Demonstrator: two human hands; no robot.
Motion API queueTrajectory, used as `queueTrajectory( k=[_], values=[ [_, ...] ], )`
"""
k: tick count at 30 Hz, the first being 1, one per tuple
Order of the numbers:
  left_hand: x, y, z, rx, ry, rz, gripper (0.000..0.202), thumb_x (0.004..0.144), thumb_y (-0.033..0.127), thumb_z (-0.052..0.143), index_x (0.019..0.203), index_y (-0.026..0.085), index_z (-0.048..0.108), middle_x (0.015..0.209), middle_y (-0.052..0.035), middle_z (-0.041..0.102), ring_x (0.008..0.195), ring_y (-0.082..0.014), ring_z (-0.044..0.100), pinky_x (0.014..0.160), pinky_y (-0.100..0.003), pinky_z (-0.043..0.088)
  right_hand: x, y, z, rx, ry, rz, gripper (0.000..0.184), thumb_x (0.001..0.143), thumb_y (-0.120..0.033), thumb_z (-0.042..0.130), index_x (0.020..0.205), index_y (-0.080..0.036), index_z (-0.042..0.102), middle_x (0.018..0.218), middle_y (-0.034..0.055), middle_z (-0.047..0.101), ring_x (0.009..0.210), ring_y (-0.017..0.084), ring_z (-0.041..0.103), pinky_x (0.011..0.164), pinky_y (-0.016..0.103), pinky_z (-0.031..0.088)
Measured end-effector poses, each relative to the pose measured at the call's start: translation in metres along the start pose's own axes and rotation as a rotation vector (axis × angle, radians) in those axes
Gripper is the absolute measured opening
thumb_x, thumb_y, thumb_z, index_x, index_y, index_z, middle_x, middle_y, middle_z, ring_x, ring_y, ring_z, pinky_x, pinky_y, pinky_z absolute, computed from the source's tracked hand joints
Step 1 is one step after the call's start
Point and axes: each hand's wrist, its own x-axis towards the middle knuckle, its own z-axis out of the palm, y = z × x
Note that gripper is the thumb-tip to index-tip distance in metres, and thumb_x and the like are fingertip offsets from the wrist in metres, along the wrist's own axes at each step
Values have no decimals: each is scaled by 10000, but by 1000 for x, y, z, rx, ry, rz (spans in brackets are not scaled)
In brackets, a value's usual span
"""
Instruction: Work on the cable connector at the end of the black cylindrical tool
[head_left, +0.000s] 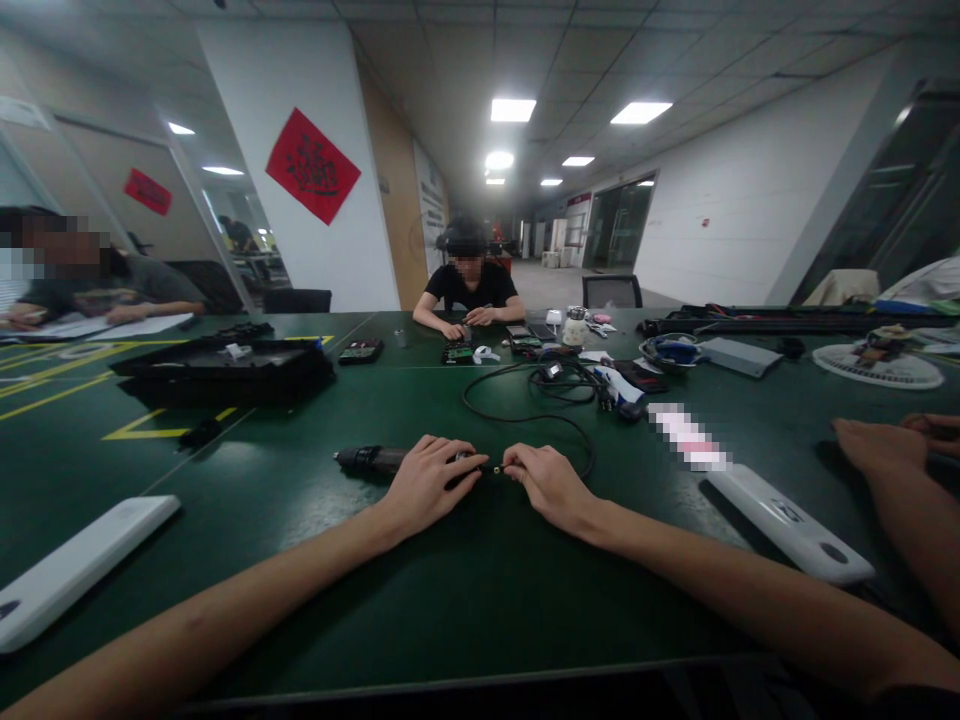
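Note:
A dark cylindrical power tool (367,459) lies on the green table with its narrow tip pointing left. My left hand (426,482) is closed over its right end, palm down, hiding much of that part. Between my hands shows a small cable plug (497,469) with a brassy tip. My right hand (551,487) pinches it between thumb and fingertips. A small gap separates the plug from my left fingertips. The black cable (589,440) runs in a loop behind my right hand toward the clutter further back.
A black tray (225,370) stands back left. White oblong devices lie left (90,560) and right (787,525). A computer mouse (632,411) and tangled cables are behind my right hand. Co-workers sit opposite (469,285) and at left; another person's arm (892,470) rests at right.

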Motion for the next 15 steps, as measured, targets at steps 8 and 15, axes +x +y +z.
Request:
queueTrajectory(
  k=[8,15],
  values=[
    [5,6,3,57,-8,10,322,1053,425,501,1326,363,661,1211,-50,640,1006,-225,606,848,-401,456,0,-10,5,-65,39,119,133,1078,-270,478,1150,-220,578,1058,62,680,839,201,649,710,305,436],
    [16,10,12,17,28,-16,270,1031,440,552,1222,319,699,1174,-30,646,983,-195,627,801,-350,491,2,1,-2,-26,62,84,102,1050,-264,533,1093,-211,610,1034,60,673,858,191,638,761,305,476]
  ],
)
